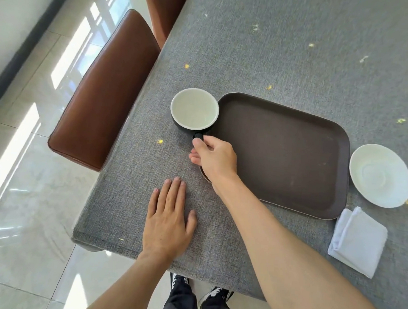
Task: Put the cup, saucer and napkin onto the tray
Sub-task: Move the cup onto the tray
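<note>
A dark cup (194, 108) with a pale inside stands on the grey tablecloth, touching the left end of the brown tray (284, 157). My right hand (213, 157) reaches across the tray's near-left corner and pinches the cup's black handle between thumb and fingers. My left hand (169, 220) lies flat on the cloth near the table's front edge, fingers together, holding nothing. A white saucer (380, 176) sits on the table just right of the tray. A folded white napkin (357, 241) lies in front of the saucer, by the tray's near-right corner.
The tray holds nothing. Two brown leather chairs (104, 88) stand along the table's left side. Small yellow specks dot the grey tablecloth (288, 52). Glossy tiled floor lies to the left, and my shoes show below the table edge.
</note>
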